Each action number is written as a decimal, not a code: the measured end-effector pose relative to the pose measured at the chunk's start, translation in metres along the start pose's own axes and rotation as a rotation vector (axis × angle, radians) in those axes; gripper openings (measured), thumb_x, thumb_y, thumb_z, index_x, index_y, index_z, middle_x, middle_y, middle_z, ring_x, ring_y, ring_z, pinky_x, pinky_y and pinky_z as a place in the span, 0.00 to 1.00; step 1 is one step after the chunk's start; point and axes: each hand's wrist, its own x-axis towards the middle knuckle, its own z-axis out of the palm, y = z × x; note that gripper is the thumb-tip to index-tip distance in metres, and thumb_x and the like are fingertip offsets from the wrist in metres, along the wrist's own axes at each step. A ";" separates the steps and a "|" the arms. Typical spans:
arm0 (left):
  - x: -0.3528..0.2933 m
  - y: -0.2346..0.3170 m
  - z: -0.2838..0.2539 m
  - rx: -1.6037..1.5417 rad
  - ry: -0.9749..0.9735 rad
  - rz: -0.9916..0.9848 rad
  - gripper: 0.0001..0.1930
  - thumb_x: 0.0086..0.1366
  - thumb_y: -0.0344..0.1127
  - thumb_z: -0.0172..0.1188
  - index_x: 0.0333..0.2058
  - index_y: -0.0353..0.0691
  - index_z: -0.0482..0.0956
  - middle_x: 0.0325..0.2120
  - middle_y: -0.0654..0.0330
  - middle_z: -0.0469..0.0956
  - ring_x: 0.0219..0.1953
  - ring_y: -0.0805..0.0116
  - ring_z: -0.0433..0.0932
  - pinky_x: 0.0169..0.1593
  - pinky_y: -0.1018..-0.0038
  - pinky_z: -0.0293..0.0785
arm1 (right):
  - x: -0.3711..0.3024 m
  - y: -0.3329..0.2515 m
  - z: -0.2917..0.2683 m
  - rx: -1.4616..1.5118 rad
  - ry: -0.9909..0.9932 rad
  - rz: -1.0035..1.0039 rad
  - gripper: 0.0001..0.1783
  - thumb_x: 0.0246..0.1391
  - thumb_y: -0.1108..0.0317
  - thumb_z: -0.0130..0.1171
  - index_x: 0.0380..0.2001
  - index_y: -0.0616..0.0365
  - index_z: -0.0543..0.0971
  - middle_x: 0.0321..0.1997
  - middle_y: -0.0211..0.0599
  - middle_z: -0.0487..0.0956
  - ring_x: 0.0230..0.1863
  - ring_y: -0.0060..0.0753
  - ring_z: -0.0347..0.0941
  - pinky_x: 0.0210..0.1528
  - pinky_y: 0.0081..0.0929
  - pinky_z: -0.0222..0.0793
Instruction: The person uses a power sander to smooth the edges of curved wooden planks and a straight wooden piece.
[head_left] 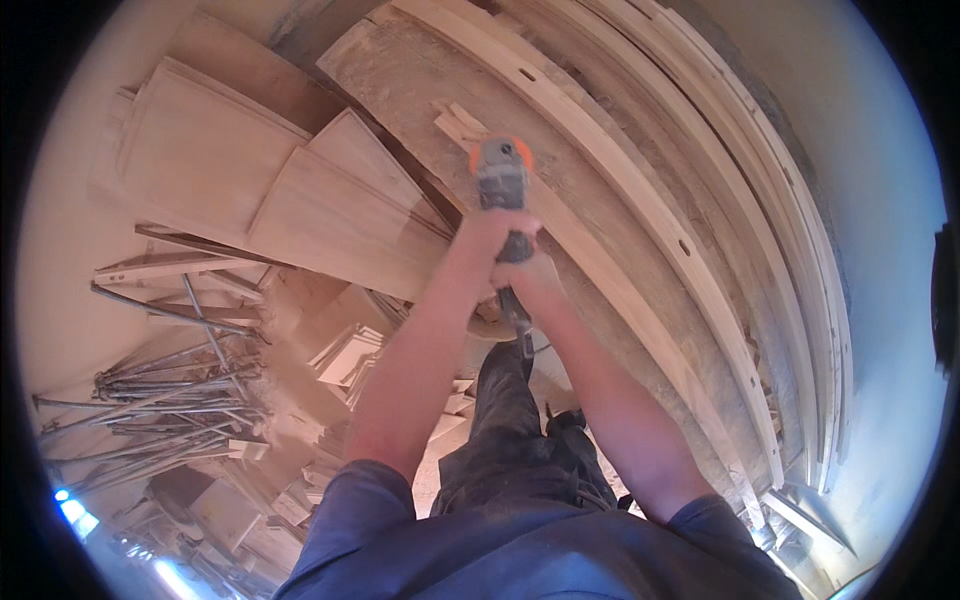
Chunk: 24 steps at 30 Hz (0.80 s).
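Both my hands are wrapped round an angle grinder (502,185), a grey and black tool with an orange disc at its far end. My left hand (490,232) grips the body just behind the head. Lower down, my right hand (530,275) closes on the rear of the handle. The disc lies over the end of a long pale wooden board (600,262); whether it touches the wood I cannot tell. Short wood strips (460,122) lie just left of the disc. The fingertips are partly hidden by the tool.
Long slotted boards (640,190) run along the right side of the dusty bench. Large plywood sheets (340,190) are stacked at the left. Several metal bar clamps (180,385) lie at the lower left, with wood offcuts (350,355) nearer me. A pale wall (870,200) bounds the right.
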 end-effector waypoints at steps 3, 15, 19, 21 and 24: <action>0.044 0.039 -0.042 -0.013 0.003 0.002 0.06 0.55 0.32 0.68 0.29 0.38 0.81 0.26 0.56 0.81 0.29 0.63 0.81 0.37 0.66 0.80 | 0.057 -0.006 0.030 -0.114 -0.020 -0.008 0.17 0.39 0.70 0.68 0.35 0.63 0.79 0.30 0.34 0.79 0.26 0.29 0.77 0.30 0.30 0.75; 0.009 -0.015 0.001 0.112 -0.042 -0.060 0.09 0.55 0.34 0.69 0.29 0.36 0.81 0.27 0.56 0.81 0.29 0.63 0.81 0.37 0.68 0.78 | 0.017 0.056 -0.015 -0.023 0.043 0.082 0.27 0.31 0.64 0.74 0.38 0.66 0.81 0.35 0.34 0.82 0.35 0.27 0.78 0.40 0.29 0.75; -0.016 -0.111 0.062 0.168 -0.056 -0.105 0.09 0.52 0.31 0.72 0.28 0.33 0.82 0.26 0.55 0.83 0.26 0.64 0.82 0.34 0.68 0.77 | -0.063 0.108 -0.083 0.003 0.141 0.101 0.32 0.31 0.63 0.74 0.44 0.66 0.79 0.35 0.36 0.84 0.36 0.28 0.81 0.42 0.29 0.78; -0.039 -0.158 0.091 0.205 -0.008 -0.165 0.09 0.52 0.29 0.73 0.29 0.32 0.83 0.25 0.55 0.83 0.24 0.65 0.81 0.32 0.68 0.78 | -0.117 0.125 -0.110 0.022 0.237 0.064 0.34 0.30 0.62 0.75 0.45 0.65 0.80 0.34 0.39 0.85 0.36 0.29 0.82 0.43 0.31 0.79; -0.089 -0.202 0.153 0.340 -0.126 -0.167 0.09 0.51 0.29 0.72 0.29 0.31 0.82 0.25 0.55 0.83 0.24 0.65 0.81 0.32 0.68 0.78 | -0.172 0.185 -0.159 0.080 0.282 0.124 0.34 0.30 0.61 0.74 0.46 0.64 0.80 0.35 0.40 0.85 0.36 0.32 0.83 0.44 0.32 0.79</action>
